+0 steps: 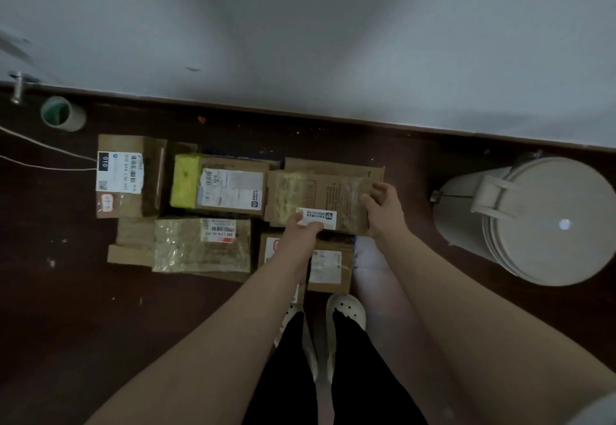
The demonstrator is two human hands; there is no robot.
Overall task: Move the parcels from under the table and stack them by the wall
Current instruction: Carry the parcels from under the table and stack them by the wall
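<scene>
Both hands on one brown parcel (320, 196), just right of frame centre, near the wall (300, 41) but not touching it. Left hand (301, 233) grips its near edge at 6 o'clock, fingers curled up onto the small white label (323, 216). Right hand (380, 207) wraps the 3 o'clock end, fingers curled over the top corner. Another carton edge (333, 164) shows behind it at 12. Can't tell if the held parcel sits on that or is lifted clear; the light is poor.

Other parcels, clocked from the held one:
- yellow-taped parcel (216, 184) at 9, just beside it
- white-label parcel (123, 174) also at 9, further out past the yellow one
- clear-taped parcel (200, 248) at 8, lying on flat cardboard (128, 251)
- low parcel (330, 266) at 6, partly under the left forearm, just ahead of the white shoes (345, 308)

Off-task: lidded bin (533, 221) at 3, well apart. Tape roll (61, 114) at 10 by the skirting. White cable (40, 154) runs in from the left edge to the white-label parcel. Dark floor (66, 324).
</scene>
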